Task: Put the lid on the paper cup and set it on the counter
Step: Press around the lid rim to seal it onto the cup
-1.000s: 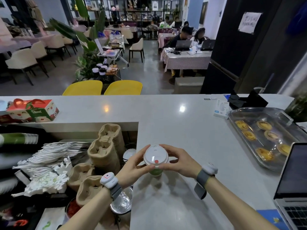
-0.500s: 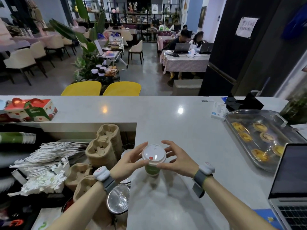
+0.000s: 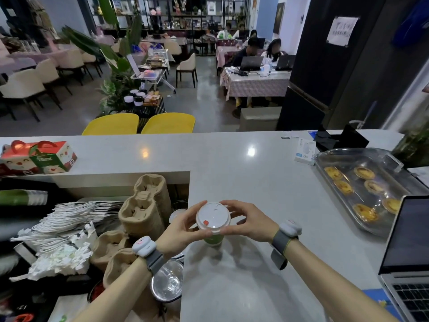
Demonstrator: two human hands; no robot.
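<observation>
A green paper cup [image 3: 213, 239] stands upright on the white counter [image 3: 255, 182], near its left edge. A white plastic lid [image 3: 212, 218] with a small red dot covers the cup's top. My left hand [image 3: 180, 230] grips the lid's rim from the left, thumb and fingers around its edge. From the right, my right hand [image 3: 249, 221] holds the rim the same way. Most of the cup's wall is hidden under the lid and my fingers.
Stacked cardboard cup carriers [image 3: 144, 210], paper bags [image 3: 76, 217] and clear cups [image 3: 167, 283] fill the lower shelf to the left. A covered tray of egg tarts [image 3: 362, 187] and a laptop [image 3: 408, 252] are on the right. Gift boxes [image 3: 41, 158] sit far left.
The cup with its lid has come down a little and now rests on the counter. Both hands stay on the lid's rim; the view has shifted slightly.
</observation>
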